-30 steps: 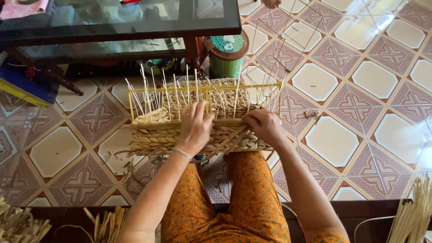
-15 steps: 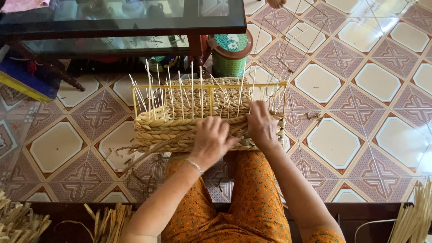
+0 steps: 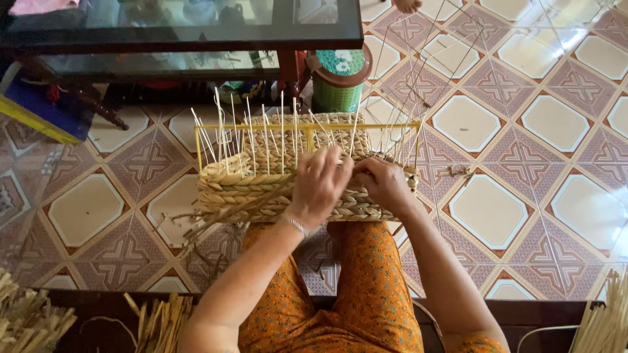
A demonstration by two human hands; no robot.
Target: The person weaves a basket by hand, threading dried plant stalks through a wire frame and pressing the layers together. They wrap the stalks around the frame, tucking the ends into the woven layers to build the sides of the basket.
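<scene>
— What lies nearest?

— Bundles of straw (image 3: 29,320) at the bottom left and more reeds (image 3: 605,320) at the bottom right, then the person's lap in orange patterned cloth (image 3: 366,287).

— And the hands?

— Both rest on the basket (image 3: 261,189), which sits on the tiled floor (image 3: 543,124) just past the knees. The left hand (image 3: 319,186) lies over the basket's near wall, fingers curled down onto the braided strands at its top edge. The right hand (image 3: 383,183) is just beside it, touching it, fingers bent onto the same edge. Whether either pinches a strand, I cannot tell.

— How is the basket built?

— Thick braided bands wrap a yellow frame (image 3: 307,127), and thin pale stakes (image 3: 255,134) stand upright out of the weave. Loose strands trail off its left corner.

— Farther out?

— A green woven stool (image 3: 337,82) behind the basket, and a dark glass worktop (image 3: 183,26) at the top left.
</scene>
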